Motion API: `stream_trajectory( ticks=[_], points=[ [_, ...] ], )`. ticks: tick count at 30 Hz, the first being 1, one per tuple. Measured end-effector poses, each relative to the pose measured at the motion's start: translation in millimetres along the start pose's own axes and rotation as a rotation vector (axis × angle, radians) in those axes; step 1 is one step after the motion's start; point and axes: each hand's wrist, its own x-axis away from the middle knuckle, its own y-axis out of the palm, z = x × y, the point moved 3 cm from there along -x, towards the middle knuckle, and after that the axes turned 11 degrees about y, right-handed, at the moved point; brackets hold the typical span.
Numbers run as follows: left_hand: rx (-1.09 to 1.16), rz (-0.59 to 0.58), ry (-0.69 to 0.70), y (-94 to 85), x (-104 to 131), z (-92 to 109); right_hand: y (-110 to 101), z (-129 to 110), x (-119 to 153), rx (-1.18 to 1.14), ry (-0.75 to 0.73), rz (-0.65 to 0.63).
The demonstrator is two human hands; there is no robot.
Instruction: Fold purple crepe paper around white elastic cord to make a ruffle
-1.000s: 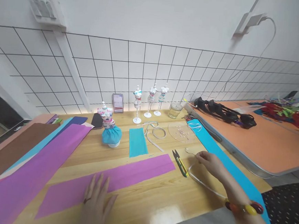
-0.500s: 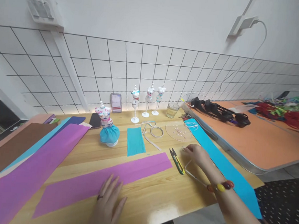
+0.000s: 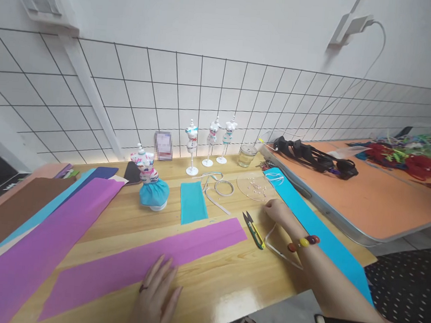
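Left hand [image 3: 156, 289] is lying palm down, fingers a bit spread, fingertips touching the lower edge of a long purple fabric strip [image 3: 209, 241]. The strip is lying flat and slanting across the light wood tabletop [image 3: 213, 290], its right end reaching near a pair of black-bladed thread snips with yellow and green handles [image 3: 254, 232].

Right hand [image 3: 277, 211] is curling its fingers down close to the wood, just beside a clear round disc holding small beads [image 3: 243, 189]; cannot tell whether it is pinching anything, fingertips hidden. A thin white cord [image 3: 281, 256] is looping out beneath the right forearm, near the snips. A bracelet of red, yellow and brown beads [image 3: 303, 242] is circling the right wrist.

Behind the purple strip, a small turquoise fabric rectangle [image 3: 193, 203] is lying flat, with a pale flat ribbon [image 3: 217, 203] and a thin round hoop [image 3: 223, 195] to its right. A patterned mini dress form in a gathered turquoise skirt [image 3: 154, 192] is standing to the rectangle's left; three white-based mini dress forms [image 3: 191, 140] are standing upright farther back, a clear glass cup [image 3: 246, 158] beside them. A long bright blue strip [image 3: 328, 240] is running under the right forearm. Layered coloured sheets [image 3: 50, 240] are filling the left side.
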Motion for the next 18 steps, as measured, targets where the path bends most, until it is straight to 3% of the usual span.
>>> stream_trajectory(
  ticks=[4, 9, 14, 18],
  points=[
    [0.029, 0.008, -0.026, 1.8, 1, -2, -5, 7, -3, -0.136, 0.027, -0.11],
    [0.061, -0.03, -0.046, 1.9, 4, -4, -33, 5, 3, -0.368, 0.002, -0.079],
    [0.051, 0.045, -0.01, 3.1, 4, -4, -74, -10, 34, -0.553, -0.162, -0.077],
    [0.046, 0.051, 0.016, 2.0, 2, -3, -92, -21, 62, -0.592, -0.272, -0.148]
  ],
)
